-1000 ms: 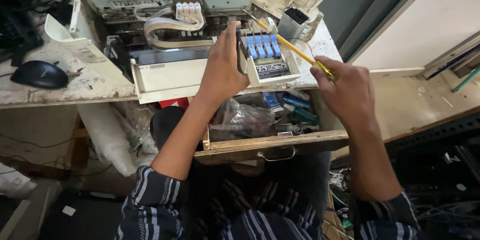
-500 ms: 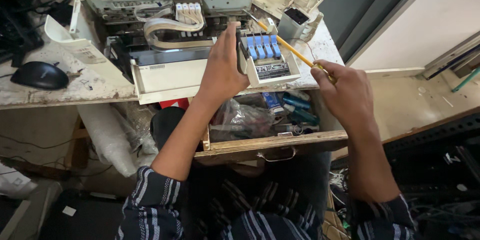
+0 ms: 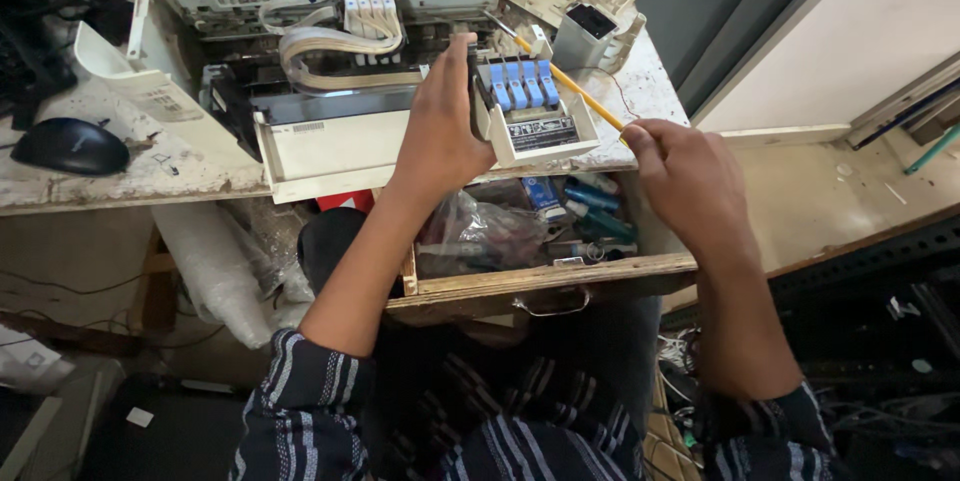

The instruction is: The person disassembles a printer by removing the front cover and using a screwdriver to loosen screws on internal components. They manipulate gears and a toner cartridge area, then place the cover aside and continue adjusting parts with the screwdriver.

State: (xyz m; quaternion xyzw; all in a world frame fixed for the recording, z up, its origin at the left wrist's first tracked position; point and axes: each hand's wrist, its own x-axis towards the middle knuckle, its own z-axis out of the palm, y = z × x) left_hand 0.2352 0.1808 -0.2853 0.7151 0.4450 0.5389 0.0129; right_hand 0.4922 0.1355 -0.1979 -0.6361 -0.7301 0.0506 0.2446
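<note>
Cartridge carriage [image 3: 532, 113], a boxy off-white plastic block with four glossy blue clips in a row on top and a dark label on its front face, sits just above the centre of the frame at the worn edge of the bench [image 3: 120, 181]. The left hand [image 3: 440, 131] is clamped on its left side, thumb up along the edge. The right hand [image 3: 690, 181], centre right, is closed around the end of a thin yellow screwdriver [image 3: 570, 89], whose shaft slants up-left behind the carriage; its tip is hidden. In the upper left lies an opened printer [image 3: 330, 31], grey and cream plastic with a flat white ribbon cable curling across it. A rounded black mouse [image 3: 70, 146] rests at the far left on the chipped, paint-flecked benchtop. Below the carriage an open wooden drawer [image 3: 540, 281] holds crinkled clear plastic bags and blue parts.
</note>
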